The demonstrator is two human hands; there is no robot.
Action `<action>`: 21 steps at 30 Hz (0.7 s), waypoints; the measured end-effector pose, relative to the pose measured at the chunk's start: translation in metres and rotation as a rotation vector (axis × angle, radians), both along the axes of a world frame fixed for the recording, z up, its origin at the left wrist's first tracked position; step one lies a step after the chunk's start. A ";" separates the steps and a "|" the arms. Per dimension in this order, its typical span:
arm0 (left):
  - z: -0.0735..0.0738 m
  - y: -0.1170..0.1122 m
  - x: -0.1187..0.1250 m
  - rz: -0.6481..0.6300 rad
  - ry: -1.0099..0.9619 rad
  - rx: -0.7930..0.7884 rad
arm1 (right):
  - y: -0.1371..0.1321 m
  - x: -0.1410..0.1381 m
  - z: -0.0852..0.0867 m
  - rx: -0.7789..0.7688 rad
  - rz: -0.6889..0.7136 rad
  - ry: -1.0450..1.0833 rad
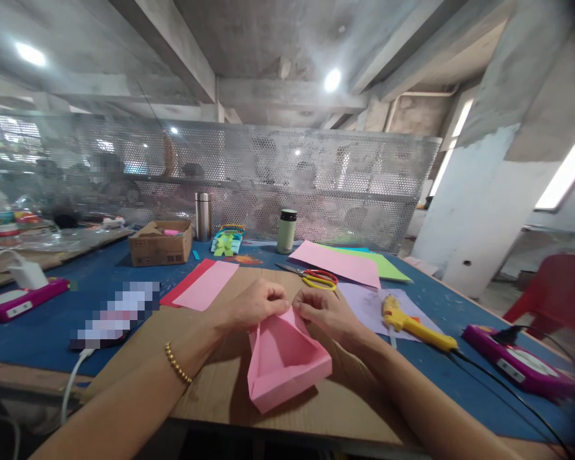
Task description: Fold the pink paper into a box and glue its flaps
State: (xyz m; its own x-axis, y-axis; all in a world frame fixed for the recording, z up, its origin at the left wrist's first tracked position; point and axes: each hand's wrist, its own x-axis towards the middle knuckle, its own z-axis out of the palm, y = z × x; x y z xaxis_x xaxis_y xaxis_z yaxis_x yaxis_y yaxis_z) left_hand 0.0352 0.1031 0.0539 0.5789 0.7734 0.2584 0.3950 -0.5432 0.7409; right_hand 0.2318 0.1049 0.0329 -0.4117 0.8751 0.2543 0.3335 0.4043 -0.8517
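Observation:
A pink folded paper shape (285, 364), open like a shallow tray, stands over a brown cardboard sheet (220, 383). My left hand (256, 305) pinches its far upper edge on the left, fingers closed on the paper. My right hand (323, 311) pinches the same edge from the right, fingers also closed. The two hands nearly touch above the fold. A beaded bracelet (177, 364) circles my left wrist.
Red and yellow scissors (314, 276), a yellow glue gun (409, 321) with a black cable, loose pink (338, 262), green and lilac paper sheets, a cardboard box (160, 243), two flasks (202, 216), and magenta devices (517, 361) lie on the blue table. A perforated metal screen stands behind.

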 end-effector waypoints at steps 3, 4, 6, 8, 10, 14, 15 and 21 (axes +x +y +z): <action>-0.001 0.001 0.000 -0.002 -0.010 -0.031 | 0.000 -0.002 -0.001 -0.025 0.018 0.044; -0.001 0.001 -0.001 -0.004 -0.020 -0.043 | -0.001 -0.002 -0.001 -0.040 0.024 0.058; -0.003 0.003 -0.002 -0.014 -0.052 -0.066 | -0.004 -0.003 0.002 -0.072 0.042 0.072; -0.004 0.004 -0.003 -0.034 -0.086 -0.087 | -0.006 -0.002 0.006 -0.063 0.037 0.058; -0.005 0.004 -0.003 -0.050 -0.101 -0.106 | -0.007 -0.001 0.009 -0.035 0.012 0.024; -0.005 0.003 -0.003 -0.026 -0.077 -0.129 | -0.008 -0.001 0.010 -0.072 0.041 0.028; -0.004 0.002 -0.002 -0.024 -0.071 -0.134 | -0.007 -0.001 0.010 -0.068 0.052 0.035; -0.002 0.001 -0.002 -0.039 -0.039 -0.103 | -0.007 0.001 0.010 -0.037 0.102 -0.016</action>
State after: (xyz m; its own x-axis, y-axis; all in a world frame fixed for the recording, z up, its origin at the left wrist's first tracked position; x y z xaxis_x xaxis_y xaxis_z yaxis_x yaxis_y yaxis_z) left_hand 0.0332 0.1037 0.0515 0.6000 0.7742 0.2014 0.3447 -0.4774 0.8082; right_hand 0.2324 0.0982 0.0433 -0.5032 0.8369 0.2153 0.3059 0.4055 -0.8614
